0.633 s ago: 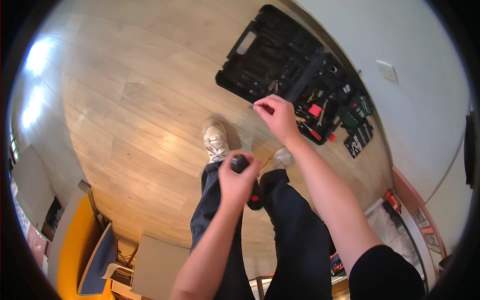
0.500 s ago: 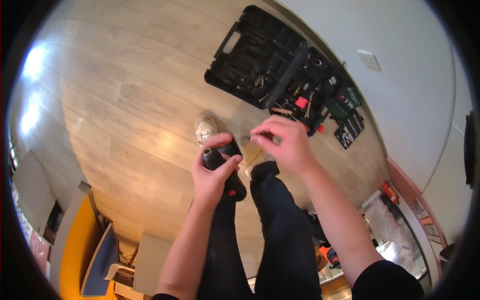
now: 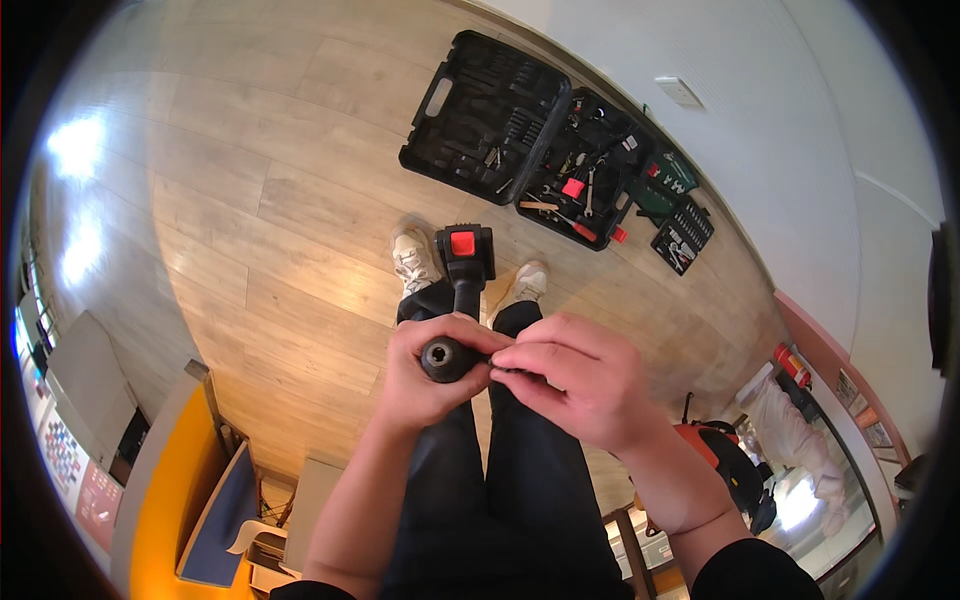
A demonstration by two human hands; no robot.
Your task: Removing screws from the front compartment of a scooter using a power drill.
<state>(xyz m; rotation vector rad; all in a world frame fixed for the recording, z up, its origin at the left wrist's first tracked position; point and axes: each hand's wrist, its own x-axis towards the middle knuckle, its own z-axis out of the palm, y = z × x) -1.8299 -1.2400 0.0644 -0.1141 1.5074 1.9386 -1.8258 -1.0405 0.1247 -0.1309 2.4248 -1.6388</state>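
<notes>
A black cordless drill [image 3: 466, 285] is in my left hand [image 3: 408, 385], whose fingers wrap round its nose. Its round chuck [image 3: 438, 354], with a hole in the middle, faces up towards me. The handle points away from me and ends in a battery with a red patch. Close against the chuck's right side, my right hand [image 3: 585, 375] is closed in a pinch. A thin dark piece shows between its thumb and fingers, mostly hidden, so its kind is unclear.
An open black tool case [image 3: 485, 115] lies on the wooden floor by the wall, holding wrenches and other tools. Beside it is a small socket set [image 3: 682, 238]. My shoes [image 3: 412, 262] stand below the drill. A yellow panel [image 3: 170, 490] rises at the lower left.
The drill has turned so its chuck faces me and its battery points away. My right hand has come down and in, from apart to beside the chuck.
</notes>
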